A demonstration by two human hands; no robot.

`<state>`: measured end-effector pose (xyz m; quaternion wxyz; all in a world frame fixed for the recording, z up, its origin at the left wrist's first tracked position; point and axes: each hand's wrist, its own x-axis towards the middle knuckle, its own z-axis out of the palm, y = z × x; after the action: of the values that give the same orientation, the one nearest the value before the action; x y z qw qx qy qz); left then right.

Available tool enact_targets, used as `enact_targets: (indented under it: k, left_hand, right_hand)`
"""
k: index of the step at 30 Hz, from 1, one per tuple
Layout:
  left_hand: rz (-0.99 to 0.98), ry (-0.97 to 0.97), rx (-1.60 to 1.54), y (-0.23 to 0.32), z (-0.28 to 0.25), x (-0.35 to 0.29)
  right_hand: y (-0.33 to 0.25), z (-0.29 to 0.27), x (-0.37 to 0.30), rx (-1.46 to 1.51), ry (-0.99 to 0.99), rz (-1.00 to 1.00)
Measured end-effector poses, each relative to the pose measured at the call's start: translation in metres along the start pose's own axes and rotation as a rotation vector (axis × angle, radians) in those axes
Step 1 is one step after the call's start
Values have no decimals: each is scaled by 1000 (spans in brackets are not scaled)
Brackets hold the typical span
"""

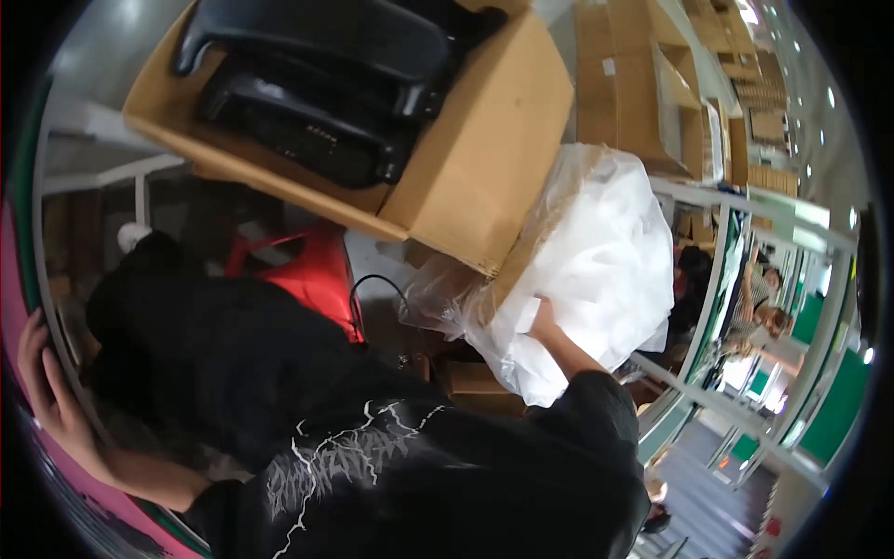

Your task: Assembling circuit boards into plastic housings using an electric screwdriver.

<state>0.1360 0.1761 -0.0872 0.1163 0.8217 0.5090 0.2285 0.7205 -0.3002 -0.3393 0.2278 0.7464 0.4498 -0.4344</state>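
My right hand (546, 323) reaches into a clear plastic liner bag (512, 365) bulging with soft white sheets or bags (605, 261). A small white patch lies against its fingers, which are mostly hidden, so its grip does not show. At the far left my left hand (58, 401) is open, its fingers stretched along the edge of a bench (102, 489) with a pink and green surface. Above the bag, an open cardboard box (484, 158) holds several glossy black moulded plastic parts (307, 116).
A red plastic stool (312, 279) stands below the box, near a thin black cable (377, 278). More cardboard boxes (624, 88) stack up at the back right. Metal frames (712, 279) rise on the right, with other people (764, 312) beyond them.
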Motion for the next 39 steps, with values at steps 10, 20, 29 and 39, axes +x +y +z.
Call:
enact_targets:
  k: [10,20,29,39]
  left_hand:
    - [51,69,372,-29,24,10]
    - [102,118,-429,13,116,4]
    - [-109,-42,-555,-21,200,-57]
    - [-202,221,-788,-20,193,-71]
  right_hand:
    - [21,71,0,339,-193,87]
    - [22,46,-46,245,-496,136]
    - [-29,-118,-1,37,-646,234]
    - [-335,-350,199,736,566,-543]
